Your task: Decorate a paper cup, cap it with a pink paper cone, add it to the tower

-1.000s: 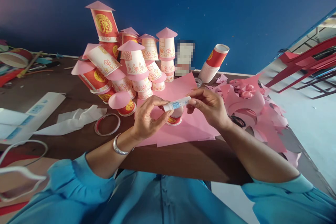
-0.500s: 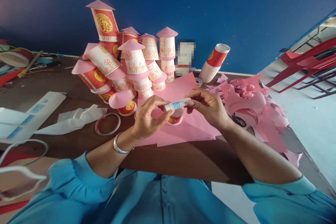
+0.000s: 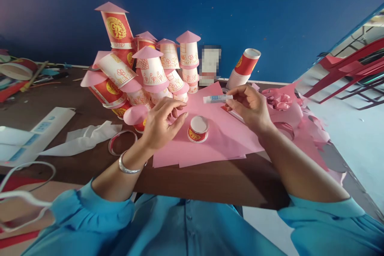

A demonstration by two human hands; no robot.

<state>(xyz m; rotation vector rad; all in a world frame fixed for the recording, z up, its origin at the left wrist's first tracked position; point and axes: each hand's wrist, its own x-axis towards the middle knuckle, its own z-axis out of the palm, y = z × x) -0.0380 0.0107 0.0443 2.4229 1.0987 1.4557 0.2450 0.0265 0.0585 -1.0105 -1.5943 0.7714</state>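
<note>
- The right hand (image 3: 252, 108) is clamping a white tube (image 3: 216, 99) with a blue label between thumb and fingers, holding it up just beyond the short red cup (image 3: 198, 136); whatever the tube is containing cannot be told.
- The left hand (image 3: 163, 124) is hovering to the left of the short red cup, its thumb and fingertips standing apart.
- A silver bracelet (image 3: 129, 166) is circling the left wrist, nearer the person than the short red cup.
- The short red cup itself is resting on pink sheets (image 3: 216, 148), its pale round end facing up and hiding its inside.
- Beyond it and to the left, decorated cups (image 3: 154, 73), some white with drawn flowers and some red with gold emblems, are standing in towers, several wearing pink cone roofs (image 3: 147, 52); their insides are staying hidden.
- Beyond it and to the right, a red paper cup (image 3: 247, 63) is topping a leaning stack of nested cups (image 3: 237, 80), their pale rims showing below.
- Far to its left, another cup (image 3: 28, 64) is lying tipped, its depths too dim for reading.
- To its right, pink scraps (image 3: 300, 124) are heaping up.
- To its left, a ring of tape (image 3: 111, 146) is lying on the brown table (image 3: 210, 184).
</note>
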